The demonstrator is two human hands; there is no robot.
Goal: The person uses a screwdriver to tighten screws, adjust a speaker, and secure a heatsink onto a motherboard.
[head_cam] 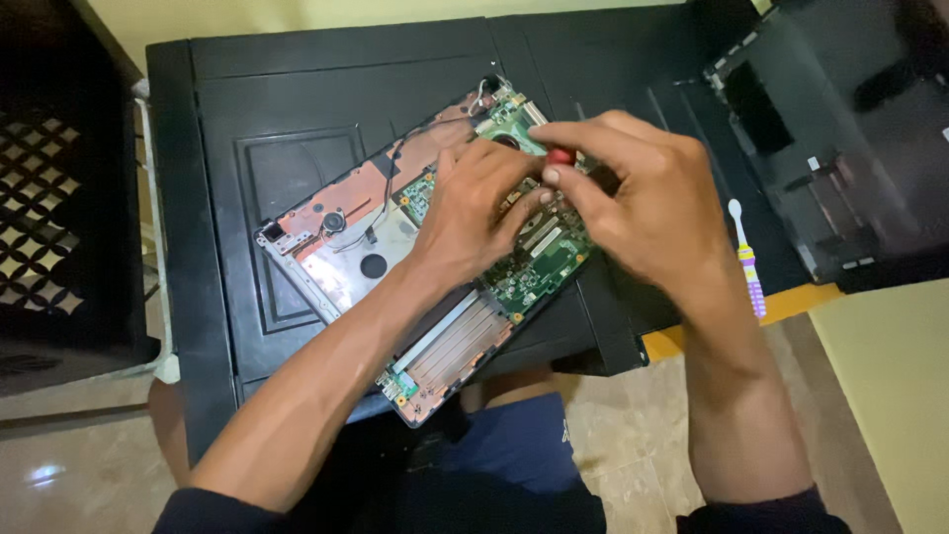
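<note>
An opened laptop base (336,252) lies tilted on a black table (287,109), its green circuit board (539,267) exposed. My left hand (474,203) rests flat on the board, fingers pressing near its middle. My right hand (638,198) hovers above the board's far end, fingertips pinched on the red handle of a small screwdriver (561,156). The tool's shaft is hidden behind my fingers.
A toothbrush (747,259) with a white head and a pink and purple handle lies on the table at the right. A black laptop cover (840,138) sits at the far right. A dark lattice chair (49,198) stands at the left. Tiled floor lies below.
</note>
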